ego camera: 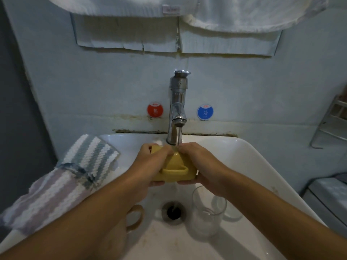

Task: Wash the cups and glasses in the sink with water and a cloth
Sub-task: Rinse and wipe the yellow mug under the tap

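A yellow cup (pixel 175 170) with a handle facing me is held under the running tap (pixel 177 107). My left hand (pixel 152 162) grips its left side and my right hand (pixel 200 163) grips its right side, fingers curled around it. Water falls onto the cup between my hands. In the white sink (pixel 244 160) below, a clear glass (pixel 206 212) lies near the drain (pixel 173 211). A brown cup handle (pixel 136 218) shows under my left forearm, the rest of that cup hidden.
Striped cloths (pixel 88 158) lie on the sink's left rim. White towels (pixel 244 14) hang overhead. Red and blue round stickers (pixel 205 111) flank the tap on the wall. A metal rack (pixel 332 124) stands at the right, a grey surface below it.
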### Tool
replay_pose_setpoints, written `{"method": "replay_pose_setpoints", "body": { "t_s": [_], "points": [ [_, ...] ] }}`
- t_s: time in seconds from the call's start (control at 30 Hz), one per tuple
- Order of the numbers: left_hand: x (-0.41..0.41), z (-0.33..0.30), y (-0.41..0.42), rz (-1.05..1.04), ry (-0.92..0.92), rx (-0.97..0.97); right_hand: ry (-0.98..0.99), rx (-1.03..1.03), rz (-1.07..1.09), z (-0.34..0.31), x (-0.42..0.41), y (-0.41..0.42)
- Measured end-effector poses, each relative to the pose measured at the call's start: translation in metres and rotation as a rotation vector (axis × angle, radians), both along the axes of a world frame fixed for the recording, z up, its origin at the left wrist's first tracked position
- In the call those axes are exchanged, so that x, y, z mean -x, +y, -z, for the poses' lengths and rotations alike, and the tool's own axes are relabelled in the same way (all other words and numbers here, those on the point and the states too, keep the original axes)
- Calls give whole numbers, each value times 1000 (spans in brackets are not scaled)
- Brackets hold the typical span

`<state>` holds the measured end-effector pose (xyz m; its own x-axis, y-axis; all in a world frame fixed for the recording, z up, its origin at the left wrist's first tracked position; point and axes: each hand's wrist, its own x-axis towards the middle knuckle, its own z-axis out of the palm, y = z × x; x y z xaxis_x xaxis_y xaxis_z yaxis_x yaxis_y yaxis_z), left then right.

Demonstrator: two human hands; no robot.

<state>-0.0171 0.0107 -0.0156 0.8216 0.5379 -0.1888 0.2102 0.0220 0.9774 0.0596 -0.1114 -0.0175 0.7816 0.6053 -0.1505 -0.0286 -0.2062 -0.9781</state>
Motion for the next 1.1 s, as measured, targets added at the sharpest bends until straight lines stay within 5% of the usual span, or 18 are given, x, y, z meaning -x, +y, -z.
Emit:
{"method": "replay_pose_setpoints", "body": {
  "t_s": [0.3, 0.67, 0.87, 1.1],
  "points": [
    [-2, 2, -1, -78, -29, 2, 103, 41, 78, -1, 3, 0],
    [-5, 3, -1, -24, -69, -106, -16, -28, 56, -3, 6, 0],
    [-2, -1, 1, -29, -22, 0, -2, -45, 88, -1, 6, -1],
    [0, -2, 0, -29, -31, -13, 20, -9, -39, -4, 8, -3]
  ]
}}
